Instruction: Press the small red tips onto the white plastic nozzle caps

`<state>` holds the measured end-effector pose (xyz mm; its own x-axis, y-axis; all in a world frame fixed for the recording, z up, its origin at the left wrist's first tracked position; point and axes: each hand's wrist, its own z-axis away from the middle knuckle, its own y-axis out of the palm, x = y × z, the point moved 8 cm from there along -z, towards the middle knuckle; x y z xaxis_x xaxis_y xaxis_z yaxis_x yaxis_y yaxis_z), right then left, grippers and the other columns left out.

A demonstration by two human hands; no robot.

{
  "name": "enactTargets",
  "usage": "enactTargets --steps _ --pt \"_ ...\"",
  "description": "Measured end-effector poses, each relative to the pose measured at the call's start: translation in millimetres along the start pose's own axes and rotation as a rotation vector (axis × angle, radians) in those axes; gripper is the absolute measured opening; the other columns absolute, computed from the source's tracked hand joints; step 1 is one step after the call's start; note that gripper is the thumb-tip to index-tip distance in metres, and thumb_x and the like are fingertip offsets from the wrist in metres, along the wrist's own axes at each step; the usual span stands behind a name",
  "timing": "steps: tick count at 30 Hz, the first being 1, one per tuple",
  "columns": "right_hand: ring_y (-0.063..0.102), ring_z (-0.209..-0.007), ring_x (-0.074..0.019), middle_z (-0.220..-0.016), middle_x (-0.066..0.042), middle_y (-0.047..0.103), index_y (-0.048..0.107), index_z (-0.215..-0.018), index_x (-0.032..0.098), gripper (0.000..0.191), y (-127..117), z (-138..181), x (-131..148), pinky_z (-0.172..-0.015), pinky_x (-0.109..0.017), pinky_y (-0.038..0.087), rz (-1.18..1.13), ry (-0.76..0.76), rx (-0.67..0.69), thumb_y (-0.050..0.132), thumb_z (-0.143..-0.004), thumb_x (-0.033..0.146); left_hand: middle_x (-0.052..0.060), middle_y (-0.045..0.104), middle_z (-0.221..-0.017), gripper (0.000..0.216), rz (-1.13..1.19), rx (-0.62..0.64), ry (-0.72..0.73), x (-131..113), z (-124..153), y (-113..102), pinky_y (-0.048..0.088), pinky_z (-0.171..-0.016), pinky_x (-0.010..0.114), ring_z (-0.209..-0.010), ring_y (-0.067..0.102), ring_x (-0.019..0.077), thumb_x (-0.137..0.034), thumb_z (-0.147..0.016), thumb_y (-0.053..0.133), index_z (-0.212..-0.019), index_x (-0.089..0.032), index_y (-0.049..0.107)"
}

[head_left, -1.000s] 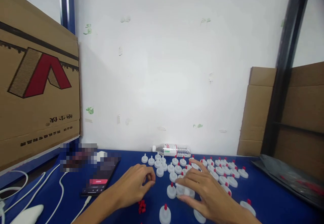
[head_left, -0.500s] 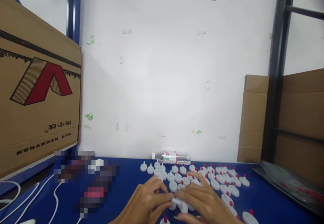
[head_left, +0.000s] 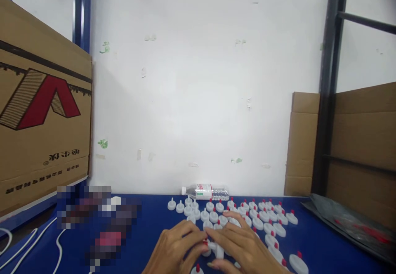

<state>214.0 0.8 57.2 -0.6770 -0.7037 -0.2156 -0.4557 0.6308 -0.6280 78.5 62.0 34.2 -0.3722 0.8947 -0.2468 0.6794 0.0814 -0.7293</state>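
Head view: our left hand (head_left: 176,249) and right hand (head_left: 244,247) pinch one white cap (head_left: 217,250) between closed fingertips.
Grip partly hidden, apparently shared; we judge a slip could scatter the neighbouring caps (head_left: 266,220).

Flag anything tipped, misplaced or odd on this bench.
The water bottle lies on its side by the wall, behind the white caps. The cardboard box on the left has its print upside down. A few caps at the far left show no red tip. Nothing looks spilled or broken.

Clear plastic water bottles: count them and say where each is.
1. The clear plastic water bottle lies on its side on the blue table, by the white wall, beyond the white caps.
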Motion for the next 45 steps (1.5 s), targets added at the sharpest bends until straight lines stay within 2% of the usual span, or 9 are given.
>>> enactTargets --steps 7,13,20,26,30,33,38,41,45 --pt "0.072 -0.081 -0.0148 -0.099 -0.003 0.079 0.049 -0.146 0.017 0.048 -2.5 -4.3 6.5 -0.108 -0.036 0.048 -0.042 -0.046 -0.046 0.055 -0.104 0.04 0.006 0.071 -0.09 0.045 0.148 0.091 -0.064 -1.6 -0.8 9.4 0.05 -0.071 0.028 -0.08 0.067 0.0198 -0.045 -0.109 0.032 -0.089 -0.023 0.066" --pt "0.073 -0.094 -0.0152 -0.107 -0.005 0.079 0.05 -0.146 0.017 0.049 1.5 3.1 7.8 -0.101 -0.03 0.052 -0.023 -0.108 0.048 0.054 -0.104 0.042 0.003 0.066 -0.072 0.068 0.223 0.06 -0.039 -7.0 1.2 10.3 0.045 -0.063 0.028 -0.068 0.064 0.0173 -0.064 -0.106 0.02 -0.074 -0.022 0.062" --pt "0.072 -0.087 -0.0147 -0.098 0.0 0.077 0.064 -0.118 0.023 0.019 -6.4 -12.4 2.5 -0.118 -0.042 0.034 -0.025 -0.032 0.081 0.058 -0.104 0.034 0.003 0.07 -0.086 0.042 0.059 0.165 -0.04 -9.7 -4.9 -4.5 0.042 -0.068 0.028 -0.078 0.064 0.0172 -0.038 -0.109 0.031 -0.084 -0.023 0.062" --pt "0.072 -0.094 -0.0174 -0.104 -0.002 0.075 0.062 -0.111 0.025 0.015 -8.5 2.7 -61.5 -0.116 -0.053 0.033 0.093 0.194 0.087 0.053 -0.1 0.019 0.005 0.071 -0.089 0.037 -0.261 0.117 -0.241 62.0 -1.4 -38.5 0.04 -0.071 0.032 -0.079 0.066 0.0207 -0.032 -0.108 0.029 -0.094 -0.022 0.062" --pt "0.072 -0.079 -0.0172 -0.092 0.0 0.074 0.06 -0.106 0.024 0.012 -12.9 23.3 -114.4 -0.115 -0.058 0.032 0.23 0.385 0.115 0.049 -0.101 0.023 0.007 0.071 -0.095 0.034 -0.303 0.123 -0.34 99.1 4.8 -47.2 0.042 -0.073 0.034 -0.085 0.068 0.0243 -0.028 -0.108 0.029 -0.1 -0.021 0.062" --pt "0.067 -0.065 -0.0158 -0.081 0.002 0.072 0.058 -0.104 0.024 0.012 -20.4 35.2 -142.0 -0.113 -0.058 0.033 0.267 0.487 0.12 0.047 -0.101 0.028 0.007 0.07 -0.098 0.032 -0.289 0.186 -0.339 99.9 7.1 -33.4 0.044 -0.079 0.034 -0.09 0.068 0.0244 -0.027 -0.106 0.032 -0.101 -0.022 0.063" --pt "0.067 -0.068 -0.0175 -0.084 0.0 0.073 0.055 -0.103 0.024 0.015 -35.8 46.6 -169.3 -0.114 -0.054 0.033 0.287 0.572 0.068 0.044 -0.101 0.035 0.007 0.068 -0.107 0.031 -0.264 0.259 -0.326 87.4 9.3 -12.0 0.046 -0.085 0.034 -0.097 0.066 0.023 -0.024 -0.105 0.031 -0.105 -0.023 0.062" --pt "0.069 -0.079 -0.021 -0.091 -0.003 0.074 0.055 -0.095 0.024 0.022 -39.0 54.4 -184.5 -0.112 -0.053 0.034 0.281 0.629 0.072 0.044 -0.101 0.043 0.007 0.066 -0.111 0.029 -0.263 0.303 -0.337 87.2 10.3 -9.7 0.045 -0.082 0.033 -0.093 0.066 0.022 -0.023 -0.103 0.033 -0.107 -0.024 0.063" --pt "0.067 -0.097 -0.0298 -0.102 -0.012 0.072 0.06 -0.09 0.023 0.035 -45.4 69.2 -209.1 -0.092 -0.046 0.046 0.287 0.742 0.134 0.046 -0.096 0.054 0.006 0.069 -0.089 0.028 -0.265 0.386 -0.395 96.3 13.2 -13.2 0.042 -0.072 0.033 -0.081 0.066 0.0243 -0.032 -0.1 0.042 -0.084 -0.022 0.062"
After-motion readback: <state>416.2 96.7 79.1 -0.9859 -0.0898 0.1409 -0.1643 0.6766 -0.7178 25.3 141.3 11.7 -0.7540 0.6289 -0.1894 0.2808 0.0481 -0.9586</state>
